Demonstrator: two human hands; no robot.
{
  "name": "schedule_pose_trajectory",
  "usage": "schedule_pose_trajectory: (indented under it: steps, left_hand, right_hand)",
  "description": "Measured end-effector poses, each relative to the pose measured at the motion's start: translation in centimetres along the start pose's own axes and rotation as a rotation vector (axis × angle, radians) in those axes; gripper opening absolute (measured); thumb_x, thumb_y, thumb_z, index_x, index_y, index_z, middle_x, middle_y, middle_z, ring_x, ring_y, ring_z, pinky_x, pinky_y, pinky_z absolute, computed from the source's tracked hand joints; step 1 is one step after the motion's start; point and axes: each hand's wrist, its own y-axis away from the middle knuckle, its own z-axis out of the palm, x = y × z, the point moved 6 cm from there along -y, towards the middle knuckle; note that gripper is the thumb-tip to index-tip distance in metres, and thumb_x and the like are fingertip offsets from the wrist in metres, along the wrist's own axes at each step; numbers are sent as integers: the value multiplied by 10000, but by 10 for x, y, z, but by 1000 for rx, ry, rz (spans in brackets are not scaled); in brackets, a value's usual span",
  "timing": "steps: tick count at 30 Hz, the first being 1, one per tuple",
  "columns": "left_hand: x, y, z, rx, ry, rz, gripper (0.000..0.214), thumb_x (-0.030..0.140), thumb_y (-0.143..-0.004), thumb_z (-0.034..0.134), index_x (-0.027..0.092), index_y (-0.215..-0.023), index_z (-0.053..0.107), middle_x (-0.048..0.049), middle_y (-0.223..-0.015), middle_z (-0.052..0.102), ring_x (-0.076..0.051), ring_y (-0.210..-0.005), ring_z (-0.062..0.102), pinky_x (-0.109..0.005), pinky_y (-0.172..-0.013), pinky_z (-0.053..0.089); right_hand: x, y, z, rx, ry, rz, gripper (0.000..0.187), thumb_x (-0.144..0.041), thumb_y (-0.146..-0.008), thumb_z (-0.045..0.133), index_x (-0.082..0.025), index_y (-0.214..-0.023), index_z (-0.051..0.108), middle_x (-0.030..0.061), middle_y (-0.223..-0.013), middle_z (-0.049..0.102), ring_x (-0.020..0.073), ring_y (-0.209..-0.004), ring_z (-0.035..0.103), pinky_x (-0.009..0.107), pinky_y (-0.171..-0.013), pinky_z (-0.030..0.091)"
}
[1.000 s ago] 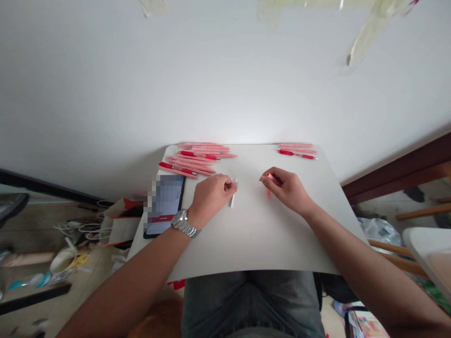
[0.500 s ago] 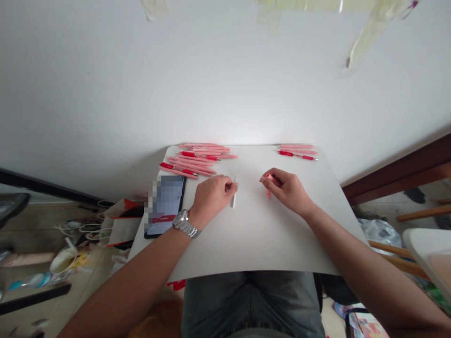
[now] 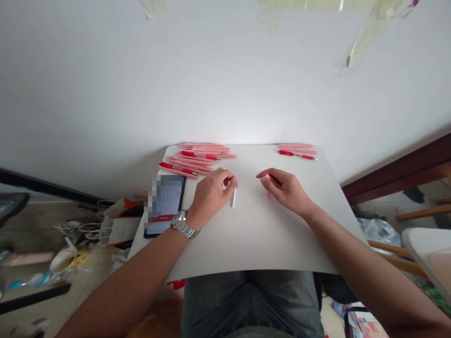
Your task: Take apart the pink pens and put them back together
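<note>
My left hand (image 3: 214, 190), with a watch on the wrist, pinches thumb and forefinger together at the upper end of a slim white pen refill (image 3: 233, 197) on the table. Something small and pinkish shows at those fingertips, too small to name. My right hand (image 3: 284, 188) is closed around a pink pen barrel (image 3: 266, 175), its round end poking out above the thumb. A short pink pen part (image 3: 268, 194) shows just below that hand, partly covered by it. My two hands are apart.
At the back left of the white table (image 3: 253, 239) lies a pile of pink pens (image 3: 190, 163) with some red pens. A smaller group of pens (image 3: 299, 151) is at the back right. A phone (image 3: 165, 206) lies at the left edge. The wall (image 3: 225, 94) stands directly behind.
My left hand has shifted slightly up along the refill, its fingertips now at the upper end. My right forefinger has stretched a little to the left; the barrel stays in that hand.
</note>
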Motion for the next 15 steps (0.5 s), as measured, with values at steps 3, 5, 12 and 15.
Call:
schedule_pose_trajectory:
  steps: [3,5,12,15]
  left_hand:
    - [6,0,-3,37,127,38,148,285,-1043,578,204,-931,631,-13,-860,657,-159,-781,605,-291,-729,448]
    - [9,1,-3,37,197,49,113,277,-1044,586,207,-972,639,-10,-876,659,-154,-775,590,-292,-731,457]
    - [21,7,-2,45,327,153,88,291,-1043,624,212,-1072,650,-1,-885,641,-138,-779,584,-285,-751,477]
    - [25,9,-1,31,329,193,97,292,-1036,644,215,-1095,657,3,-869,626,-137,-785,593,-285,-750,475]
  right_hand:
    - [-4,2,2,-29,31,-60,283,-331,-1028,541,-209,-1219,709,2,-763,676,145,-627,574,301,-679,462]
    - [-6,3,4,-39,31,-87,320,-284,-1017,536,-230,-1313,641,-6,-799,692,143,-636,577,299,-708,481]
    - [-5,9,12,-91,-103,-87,195,-279,-983,614,-280,-1080,446,24,-955,788,184,-809,718,287,-717,538]
    - [-2,11,16,-121,-59,-99,192,-317,-980,631,-277,-1031,450,25,-921,765,182,-740,691,289,-662,515]
